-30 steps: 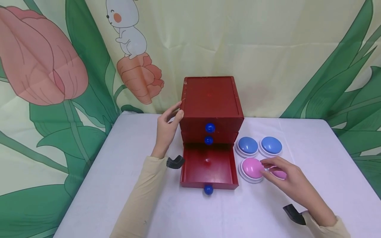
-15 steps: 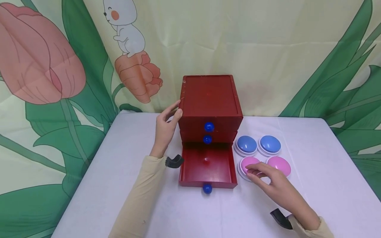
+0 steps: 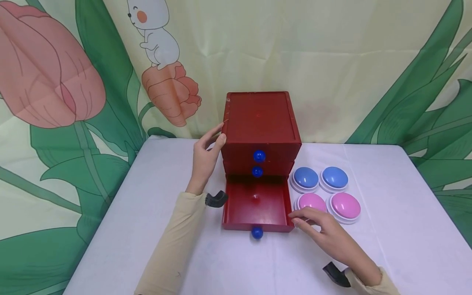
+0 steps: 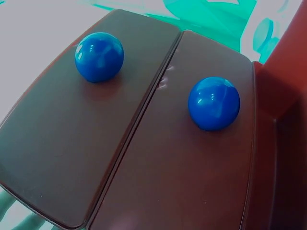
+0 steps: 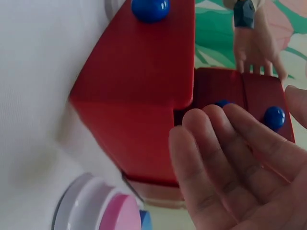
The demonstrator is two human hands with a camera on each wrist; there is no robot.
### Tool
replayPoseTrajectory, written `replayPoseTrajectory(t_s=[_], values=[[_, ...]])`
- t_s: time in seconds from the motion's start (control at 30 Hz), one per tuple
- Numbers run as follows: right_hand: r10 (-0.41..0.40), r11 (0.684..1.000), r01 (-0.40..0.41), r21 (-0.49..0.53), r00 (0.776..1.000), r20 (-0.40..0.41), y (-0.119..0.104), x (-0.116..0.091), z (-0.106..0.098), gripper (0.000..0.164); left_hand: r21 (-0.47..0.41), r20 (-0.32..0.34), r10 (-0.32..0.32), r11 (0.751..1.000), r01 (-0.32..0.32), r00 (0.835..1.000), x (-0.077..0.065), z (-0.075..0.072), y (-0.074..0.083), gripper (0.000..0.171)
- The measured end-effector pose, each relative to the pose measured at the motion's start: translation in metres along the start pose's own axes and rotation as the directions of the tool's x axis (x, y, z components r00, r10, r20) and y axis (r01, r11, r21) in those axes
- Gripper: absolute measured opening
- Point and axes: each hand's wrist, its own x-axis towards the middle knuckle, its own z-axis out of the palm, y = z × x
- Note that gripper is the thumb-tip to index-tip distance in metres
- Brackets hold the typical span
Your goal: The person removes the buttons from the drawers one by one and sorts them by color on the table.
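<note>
A dark red cabinet (image 3: 259, 116) of stacked drawers stands at the middle of the table. Its bottom drawer (image 3: 258, 213), with a blue knob (image 3: 257, 233), is pulled out, and its visible inside is bare. The upper two drawers are closed, their blue knobs (image 4: 99, 57) large in the left wrist view. My left hand (image 3: 205, 164) rests its fingertips against the cabinet's left side. Beside the pulled-out drawer's right wall hovers my right hand (image 3: 330, 237), fingers loosely extended and holding nothing. In the right wrist view its fingers (image 5: 211, 177) appear before the drawer; contact cannot be told.
Right of the cabinet sit two blue dome buttons (image 3: 306, 178) on white bases, with two pink dome buttons (image 3: 345, 205) nearer the front. The right hand partly covers the left pink one. A printed cloth (image 3: 324, 73) hangs behind the white table (image 3: 155, 172).
My right hand has moved left, from over the pink buttons to the drawer's right side, uncovering the right pink button. The left hand stays against the cabinet.
</note>
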Motion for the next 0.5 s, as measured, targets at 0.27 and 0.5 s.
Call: replayPoseTrajectory(t_s=[0.27, 0.5], values=[[-0.029, 0.999, 0.028, 0.024, 0.998, 0.047, -0.008, 0.000, 0.010, 0.028, 0.001, 0.002, 0.002, 1.000, -0.002, 1.000, 0.000, 0.000, -0.001, 0.043], [-0.034, 0.997, 0.026, 0.069, 0.992, 0.118, -0.012, 0.000, 0.024, 0.029, 0.004, 0.002, 0.003, 1.000, -0.003, 1.000, 0.000, 0.000, -0.001, 0.043]])
